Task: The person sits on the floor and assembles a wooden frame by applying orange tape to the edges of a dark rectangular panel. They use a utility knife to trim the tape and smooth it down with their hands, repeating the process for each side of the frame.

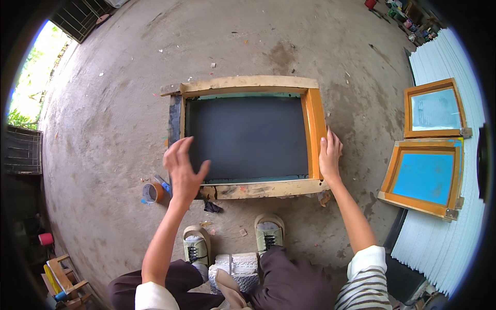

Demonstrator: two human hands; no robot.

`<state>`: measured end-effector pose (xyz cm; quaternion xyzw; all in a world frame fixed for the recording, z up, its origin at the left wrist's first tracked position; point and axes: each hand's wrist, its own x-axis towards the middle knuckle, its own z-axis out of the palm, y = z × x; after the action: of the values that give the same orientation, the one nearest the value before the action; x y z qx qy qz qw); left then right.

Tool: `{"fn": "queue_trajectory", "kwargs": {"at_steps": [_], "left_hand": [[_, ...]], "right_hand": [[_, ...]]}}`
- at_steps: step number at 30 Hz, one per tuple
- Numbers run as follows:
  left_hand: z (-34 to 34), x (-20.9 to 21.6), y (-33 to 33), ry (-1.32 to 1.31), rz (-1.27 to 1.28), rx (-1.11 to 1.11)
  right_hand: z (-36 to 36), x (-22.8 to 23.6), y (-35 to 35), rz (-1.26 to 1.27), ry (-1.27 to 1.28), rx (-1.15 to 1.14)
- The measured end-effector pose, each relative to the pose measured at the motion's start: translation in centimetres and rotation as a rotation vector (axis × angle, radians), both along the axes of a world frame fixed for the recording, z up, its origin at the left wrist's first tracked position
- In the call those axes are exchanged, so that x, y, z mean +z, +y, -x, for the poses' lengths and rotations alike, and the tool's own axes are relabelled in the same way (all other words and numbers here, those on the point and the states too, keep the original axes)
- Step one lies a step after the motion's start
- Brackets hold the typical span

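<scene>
In front of me on the floor lies a wooden screen-printing frame (314, 137), with a dark grey, flat panel (245, 137) filling its inside. My right hand (330, 155) grips the frame's right bar, thumb toward the top and fingers down the outer side. Over the near left corner is my left hand (183, 168), its fingers spread and nothing in them; whether it touches the frame I cannot tell. A small orange-brown cup (153, 192) with dark residue stands just left of that corner, beside a blue-handled tool (164, 186). A black scrap (213, 207) lies at the near edge.
Two more wooden-framed screens, one pale (435, 111) and one blue (422, 178), lean at the right against white ridged sheets (444, 62). A silvery wrapped block (235, 271) sits between my legs. Wooden pieces (64, 276) lie at the lower left. The concrete floor (206, 41) has stains and scraps.
</scene>
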<state>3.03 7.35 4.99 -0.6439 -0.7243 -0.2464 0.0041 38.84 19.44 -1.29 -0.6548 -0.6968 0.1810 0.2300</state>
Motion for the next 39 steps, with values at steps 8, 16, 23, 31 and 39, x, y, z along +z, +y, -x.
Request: {"fn": "queue_trajectory", "kwargs": {"at_steps": [8, 16, 23, 31, 39], "left_hand": [[-13.3, -4.4, 12.7, 0.059, 0.114, -0.793], [-14.5, -6.3, 13.5, 0.162, 0.132, -1.046], [-13.6, -5.4, 10.4, 0.138, 0.135, -1.316], [-11.4, -4.7, 10.5, -0.251, 0.064, -1.318], [6.1, 5.1, 1.2, -0.031, 0.104, -0.852]], "right_hand": [[1.4, 0.0, -0.1, -0.152, -0.204, -0.034], [2.2, 1.5, -0.3, -0.172, -0.215, -0.039], [2.4, 1.8, -0.9, -0.138, -0.242, -0.075], [2.0, 1.8, -0.4, -0.296, -0.244, -0.073], [8.4, 6.6, -1.2, -0.462, -0.097, 0.416]]}}
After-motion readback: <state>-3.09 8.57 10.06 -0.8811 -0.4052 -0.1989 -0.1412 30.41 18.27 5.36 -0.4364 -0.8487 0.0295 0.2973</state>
